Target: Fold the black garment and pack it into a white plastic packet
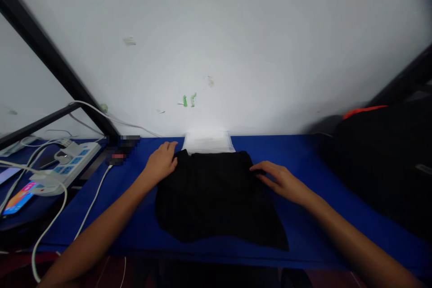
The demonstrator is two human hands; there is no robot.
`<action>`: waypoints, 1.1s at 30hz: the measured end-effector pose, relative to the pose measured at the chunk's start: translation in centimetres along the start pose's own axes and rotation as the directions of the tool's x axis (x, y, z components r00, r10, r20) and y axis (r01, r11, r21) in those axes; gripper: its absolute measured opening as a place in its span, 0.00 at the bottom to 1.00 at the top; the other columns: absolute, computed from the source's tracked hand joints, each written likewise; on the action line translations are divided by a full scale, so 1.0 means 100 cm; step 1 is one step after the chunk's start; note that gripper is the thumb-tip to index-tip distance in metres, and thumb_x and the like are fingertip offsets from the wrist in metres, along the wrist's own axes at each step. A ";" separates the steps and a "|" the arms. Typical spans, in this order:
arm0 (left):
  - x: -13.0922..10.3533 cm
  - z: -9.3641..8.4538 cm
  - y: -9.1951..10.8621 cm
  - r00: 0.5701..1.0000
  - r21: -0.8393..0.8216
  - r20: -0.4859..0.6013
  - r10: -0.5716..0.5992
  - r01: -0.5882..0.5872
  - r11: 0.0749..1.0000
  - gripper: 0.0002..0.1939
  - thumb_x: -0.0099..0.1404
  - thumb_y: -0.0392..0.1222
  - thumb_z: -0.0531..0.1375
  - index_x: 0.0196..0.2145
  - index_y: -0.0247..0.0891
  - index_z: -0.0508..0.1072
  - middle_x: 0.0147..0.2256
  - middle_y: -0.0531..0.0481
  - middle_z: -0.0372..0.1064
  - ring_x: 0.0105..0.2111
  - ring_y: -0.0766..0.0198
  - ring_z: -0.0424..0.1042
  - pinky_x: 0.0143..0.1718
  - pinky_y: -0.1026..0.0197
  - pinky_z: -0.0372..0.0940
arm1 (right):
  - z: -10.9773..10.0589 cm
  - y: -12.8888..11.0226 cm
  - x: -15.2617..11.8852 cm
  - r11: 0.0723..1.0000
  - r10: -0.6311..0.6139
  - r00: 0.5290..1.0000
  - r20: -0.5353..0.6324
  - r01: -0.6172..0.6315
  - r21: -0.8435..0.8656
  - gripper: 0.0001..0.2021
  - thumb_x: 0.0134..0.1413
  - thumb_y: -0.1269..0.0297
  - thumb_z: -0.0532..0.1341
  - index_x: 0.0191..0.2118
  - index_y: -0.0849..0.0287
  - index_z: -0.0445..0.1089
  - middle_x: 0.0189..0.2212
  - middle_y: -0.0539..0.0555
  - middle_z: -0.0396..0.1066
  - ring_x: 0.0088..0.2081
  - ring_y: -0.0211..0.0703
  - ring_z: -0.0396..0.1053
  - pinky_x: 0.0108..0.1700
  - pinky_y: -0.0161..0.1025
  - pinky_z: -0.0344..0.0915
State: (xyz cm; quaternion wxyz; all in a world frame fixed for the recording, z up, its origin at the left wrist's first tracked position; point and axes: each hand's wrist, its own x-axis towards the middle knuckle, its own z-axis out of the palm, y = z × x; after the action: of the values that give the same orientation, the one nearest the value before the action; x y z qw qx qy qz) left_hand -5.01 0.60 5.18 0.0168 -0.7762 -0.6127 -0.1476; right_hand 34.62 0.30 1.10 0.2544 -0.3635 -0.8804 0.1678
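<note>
A black cloth garment (216,193) lies spread on a blue surface in front of me, its lower edge uneven and its lower right corner pulled to a point. My left hand (162,162) is at the garment's upper left corner; the fingers are stretched and the thumb is apart from them, touching the dark edge. At the upper right edge, my right hand (278,180) has a bit of the black fabric between thumb and fingers. Just behind the garment lies a white, translucent packet (208,141), its near side covered by the cloth.
To the left, a white power strip (72,166) with tangled cables sits beside a phone with a lit screen (20,197). A large black bag (388,157) fills the right side. The blue tabletop (300,153) meets a white wall (256,54); dark frame bars (57,58) slant at the side.
</note>
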 end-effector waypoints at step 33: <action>0.043 0.027 0.027 0.925 -0.102 0.069 0.373 -0.365 0.925 0.03 0.65 0.36 0.55 0.33 0.38 0.69 0.43 0.44 0.70 0.44 0.56 0.70 0.45 0.55 0.63 | 0.018 0.028 0.058 0.982 0.179 0.968 -0.176 -0.188 -0.032 0.13 0.64 0.56 0.52 0.44 0.56 0.70 0.35 0.55 0.76 0.35 0.49 0.75 0.39 0.44 0.70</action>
State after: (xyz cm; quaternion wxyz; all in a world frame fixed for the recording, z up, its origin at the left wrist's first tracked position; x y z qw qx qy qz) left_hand -1.03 4.54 4.11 -0.0165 -0.8834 -0.4486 -0.1343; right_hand 31.66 6.20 0.20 0.3040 -0.4624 -0.8215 0.1375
